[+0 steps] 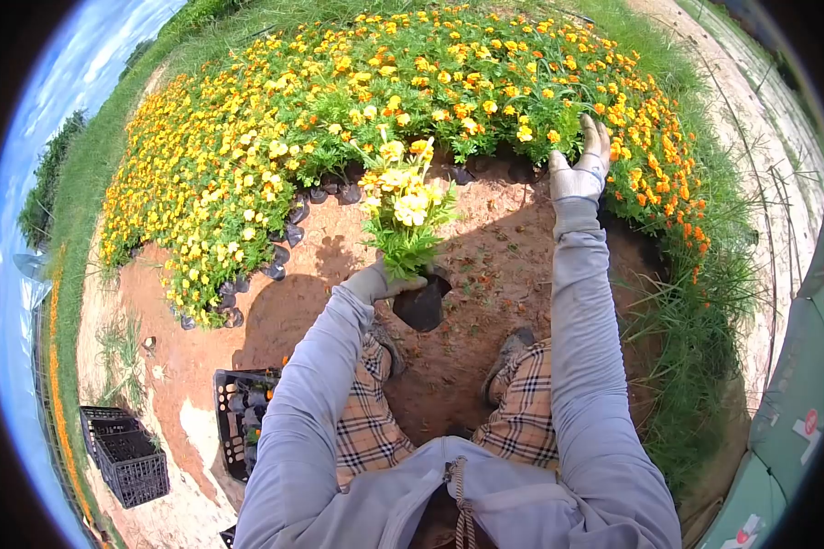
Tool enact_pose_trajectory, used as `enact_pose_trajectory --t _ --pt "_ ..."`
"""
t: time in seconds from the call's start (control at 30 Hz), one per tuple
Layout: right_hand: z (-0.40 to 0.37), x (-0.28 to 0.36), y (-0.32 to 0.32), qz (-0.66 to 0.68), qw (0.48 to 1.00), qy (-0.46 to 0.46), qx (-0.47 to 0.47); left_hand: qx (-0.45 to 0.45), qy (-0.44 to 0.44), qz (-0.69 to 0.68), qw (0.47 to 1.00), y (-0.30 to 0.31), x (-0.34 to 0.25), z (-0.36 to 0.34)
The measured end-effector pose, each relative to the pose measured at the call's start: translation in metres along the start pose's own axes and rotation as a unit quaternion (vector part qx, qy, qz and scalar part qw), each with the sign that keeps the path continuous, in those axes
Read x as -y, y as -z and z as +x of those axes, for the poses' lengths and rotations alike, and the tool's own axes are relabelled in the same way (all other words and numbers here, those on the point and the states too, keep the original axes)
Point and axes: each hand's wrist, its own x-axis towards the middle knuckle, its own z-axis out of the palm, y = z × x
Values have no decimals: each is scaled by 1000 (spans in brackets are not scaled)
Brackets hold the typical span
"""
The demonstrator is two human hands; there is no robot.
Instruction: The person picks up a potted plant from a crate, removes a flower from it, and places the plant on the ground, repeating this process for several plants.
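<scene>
In my left hand [377,282] is a potted marigold [409,209] with pale yellow blooms and feathery green leaves. The gloved fingers close around the top of its black nursery bag [421,306], which stays upright above the bare soil. My right hand [580,172], also gloved, reaches out to the front edge of the marigold bed [339,101]. Its thumb and fingers are apart, right at the green foliage and orange blooms there. Black bags show under the plants along the bed's near edge.
A black crate [232,425] with bagged plants in it stands by my left arm. Farther left, more black crates [130,462] lie on the ground. Tall grass [705,339] borders the right side, beside a green sheet [792,439]. My shoes rest on reddish soil [449,375].
</scene>
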Motion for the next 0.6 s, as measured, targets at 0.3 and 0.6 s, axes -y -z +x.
enact_pose_trajectory --t 0.3,0.6 --pt "-16 71 -12 338 895 -3 289 84 -86 -176 977 5 -21 -18" --pt "-45 38 -35 307 873 -142 352 -293 -69 -117 946 59 -29 -129"
